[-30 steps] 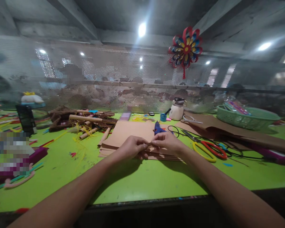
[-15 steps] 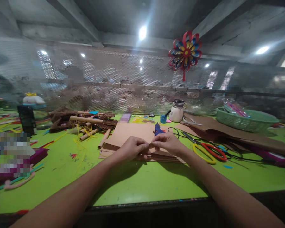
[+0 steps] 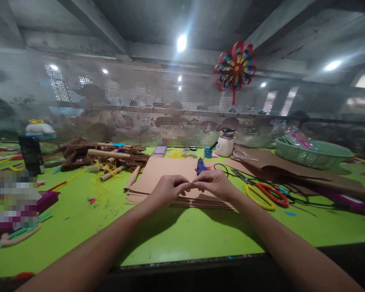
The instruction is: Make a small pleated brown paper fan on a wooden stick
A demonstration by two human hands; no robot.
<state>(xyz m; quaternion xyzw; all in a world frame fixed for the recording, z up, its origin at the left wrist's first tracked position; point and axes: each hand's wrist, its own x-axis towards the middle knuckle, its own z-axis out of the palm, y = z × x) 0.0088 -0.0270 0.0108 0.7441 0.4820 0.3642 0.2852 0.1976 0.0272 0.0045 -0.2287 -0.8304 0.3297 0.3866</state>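
My left hand (image 3: pixel 172 188) and my right hand (image 3: pixel 214 184) meet fingertip to fingertip above a stack of brown kraft paper sheets (image 3: pixel 161 168). Thumbs and forefingers of both are pinched closed; whatever lies between them is too small to make out. Just behind my right hand rests a blue glue gun (image 3: pixel 201 165) on the paper, its lower part hidden by the fingers. Scissors (image 3: pixel 261 195) with one yellow and one red handle lie to the right of my right wrist.
Rolled brown paper tubes (image 3: pixel 109 154) with yellow strands lie at back left. A white jug (image 3: pixel 225 144) and a small blue pot (image 3: pixel 208 152) stand behind the stack. On the right, a green basket (image 3: pixel 314 156) sits by larger brown paper (image 3: pixel 270 162). A dark phone (image 3: pixel 30 154) stands at left.
The view has shifted slightly. My fingers have closed nearer together at the tips, and the lower left fingers have curled in; both hands stay over the paper stack.
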